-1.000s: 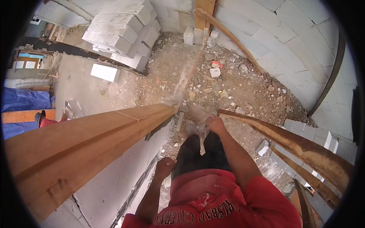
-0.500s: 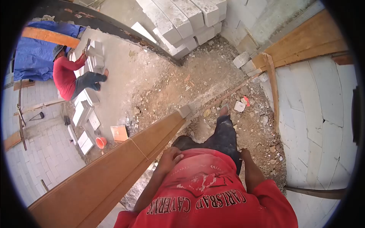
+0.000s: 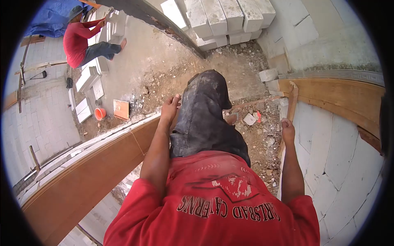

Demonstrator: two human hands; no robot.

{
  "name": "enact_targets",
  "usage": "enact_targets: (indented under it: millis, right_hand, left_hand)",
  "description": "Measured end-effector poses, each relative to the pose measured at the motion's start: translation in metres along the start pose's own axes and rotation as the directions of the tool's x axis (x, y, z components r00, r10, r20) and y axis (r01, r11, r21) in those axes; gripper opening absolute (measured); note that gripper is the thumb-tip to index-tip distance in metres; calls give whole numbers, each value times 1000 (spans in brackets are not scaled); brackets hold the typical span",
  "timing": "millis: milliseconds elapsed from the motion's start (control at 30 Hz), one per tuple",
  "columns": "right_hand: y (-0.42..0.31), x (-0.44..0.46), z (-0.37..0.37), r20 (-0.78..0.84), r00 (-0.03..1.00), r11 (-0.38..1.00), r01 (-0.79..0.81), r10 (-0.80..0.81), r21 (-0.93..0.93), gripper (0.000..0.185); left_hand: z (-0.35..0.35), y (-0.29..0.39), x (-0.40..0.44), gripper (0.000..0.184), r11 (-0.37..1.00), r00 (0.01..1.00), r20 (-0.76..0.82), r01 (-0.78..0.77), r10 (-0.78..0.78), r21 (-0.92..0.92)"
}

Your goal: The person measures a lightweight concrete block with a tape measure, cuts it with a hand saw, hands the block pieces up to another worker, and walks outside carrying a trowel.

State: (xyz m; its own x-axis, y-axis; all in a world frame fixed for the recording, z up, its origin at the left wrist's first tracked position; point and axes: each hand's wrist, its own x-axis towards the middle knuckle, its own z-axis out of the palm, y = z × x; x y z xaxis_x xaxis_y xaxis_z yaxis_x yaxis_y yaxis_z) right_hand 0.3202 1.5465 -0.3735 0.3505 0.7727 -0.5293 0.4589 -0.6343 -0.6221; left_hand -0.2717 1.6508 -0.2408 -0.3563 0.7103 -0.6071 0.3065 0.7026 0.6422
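My left hand point(image 3: 170, 109) is beside my raised leg in dark dusty trousers point(image 3: 201, 106). It is just above the brown wooden frame beam point(image 3: 98, 166), its fingers loosely bent and apart with nothing in them. Whether it touches the beam or the trousers I cannot tell. On the other side, my right hand point(image 3: 288, 129) is closed in a loose fist and no object shows in it. Behind that hand, in line with it, a narrow wooden strip point(image 3: 292, 100) leans by the block wall. One sandalled foot point(image 3: 232, 119) shows on the rubble.
Stacked pale blocks point(image 3: 230, 18) stand beyond a dark post point(image 3: 164, 24). At upper left a co-worker in a red shirt point(image 3: 80, 43) bends at several blocks. An orange bucket point(image 3: 99, 114) and a square board point(image 3: 121, 109) lie on the ground. A block wall point(image 3: 336, 139) rises at right.
My leg has lifted high in front of me. My left hand has moved off my shirt and forward; my right hand has come away from my hip, outward and forward.
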Motion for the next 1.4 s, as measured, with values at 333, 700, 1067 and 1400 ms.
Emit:
enact_targets:
  millis: [333, 700, 1067, 1400]
  right_hand:
    - [11, -89, 68, 141, 990, 871, 57, 14, -488, 46]
    - [-261, 66, 28, -30, 987, 872, 123, -156, -473, 58]
    - [-443, 114, 123, 505, 824, 614, 542, -256, -573, 45]
    - [-600, 97, 272, 860, 508, 731, 603, -44, -319, 45]
  left_hand:
    - [64, -173, 50, 58, 781, 789, 196, 610, -582, -135]
    - [37, -23, 233, 56, 988, 967, 203, 145, -152, 47]
    - [-9, -42, 257, 50, 950, 961, 32, 277, -275, -145]
    - [18, -224, 225, 47, 695, 761, 47, 614, -647, -373]
